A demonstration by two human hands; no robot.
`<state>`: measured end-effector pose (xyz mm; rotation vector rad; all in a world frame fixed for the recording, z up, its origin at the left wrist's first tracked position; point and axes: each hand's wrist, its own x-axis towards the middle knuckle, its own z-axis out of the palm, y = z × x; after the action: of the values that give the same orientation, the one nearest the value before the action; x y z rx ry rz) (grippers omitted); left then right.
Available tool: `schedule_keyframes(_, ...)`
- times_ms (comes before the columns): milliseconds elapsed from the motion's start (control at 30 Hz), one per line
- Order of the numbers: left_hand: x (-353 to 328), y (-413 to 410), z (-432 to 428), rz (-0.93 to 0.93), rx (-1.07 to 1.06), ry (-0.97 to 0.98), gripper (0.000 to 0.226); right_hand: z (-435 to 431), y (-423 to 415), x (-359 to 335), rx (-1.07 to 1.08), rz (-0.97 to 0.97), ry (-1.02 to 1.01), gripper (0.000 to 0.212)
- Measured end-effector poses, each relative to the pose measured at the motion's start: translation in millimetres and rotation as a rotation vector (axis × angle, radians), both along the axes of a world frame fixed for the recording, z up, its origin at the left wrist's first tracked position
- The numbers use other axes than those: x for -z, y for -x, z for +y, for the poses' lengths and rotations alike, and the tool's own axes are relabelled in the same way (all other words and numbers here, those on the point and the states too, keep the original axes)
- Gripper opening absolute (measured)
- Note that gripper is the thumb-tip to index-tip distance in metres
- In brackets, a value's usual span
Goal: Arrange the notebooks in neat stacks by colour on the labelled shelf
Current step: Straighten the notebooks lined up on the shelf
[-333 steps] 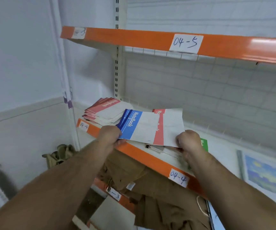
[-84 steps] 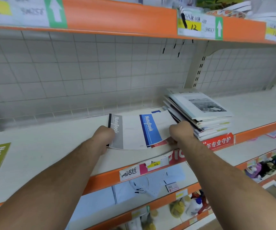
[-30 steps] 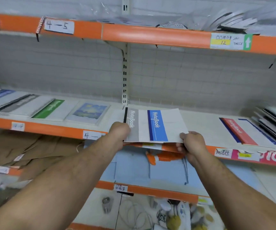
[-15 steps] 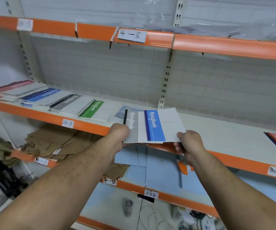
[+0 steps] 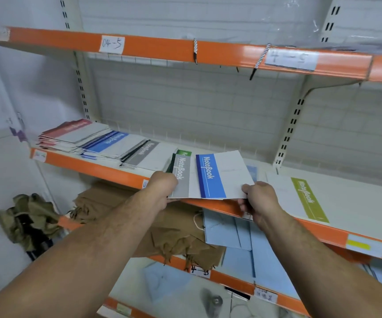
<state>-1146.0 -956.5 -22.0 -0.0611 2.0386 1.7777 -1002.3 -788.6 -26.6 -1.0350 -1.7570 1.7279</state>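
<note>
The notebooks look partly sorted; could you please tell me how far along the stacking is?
Done: red stack, blue stack and grey stack sit side by side. In hand: the left hand and right hand hold a grey notebook and a blue notebook. Left: placing those, plus the olive notebook lying apart.

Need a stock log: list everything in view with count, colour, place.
Shelves: several, orange-edged.
Red notebooks: one stack, middle shelf, far left.
Blue notebooks: one stack, right of red.
Grey notebooks: one stack, right of blue.
Green notebook: one, mostly hidden behind held pair.
Held notebooks: two, grey and blue, over shelf edge.
Olive notebook: one, flat, middle shelf, right.
Paper bags: several, brown, lower shelf.
Sheets: several, pale blue, lower shelf.
Cloth bundle: one, olive, floor left.
Left hand: grips pair's left edge.
Right hand: grips pair's right corner.
</note>
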Motion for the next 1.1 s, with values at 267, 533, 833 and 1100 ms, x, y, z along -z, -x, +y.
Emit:
schedule_keyframes(267,-4,53,-17,0.025,-0.046,0.03,0.018,-6,71,-6,-0.094,0.014,-0.015,0.015)
schedule_keyframes(533,-4,110,-29,0.103,-0.102,0.152,0.014,-11,136,-2,-0.138,0.013,-0.011,0.014)
schedule_keyframes(833,-7,200,-31,0.229,0.061,0.329,0.026,-30,199,-7,-0.034,0.032,-0.022,0.013)
schedule_keyframes(1100,-1,243,-45,0.724,0.375,0.823,0.033,-60,233,-4,0.129,0.016,-0.026,0.009)
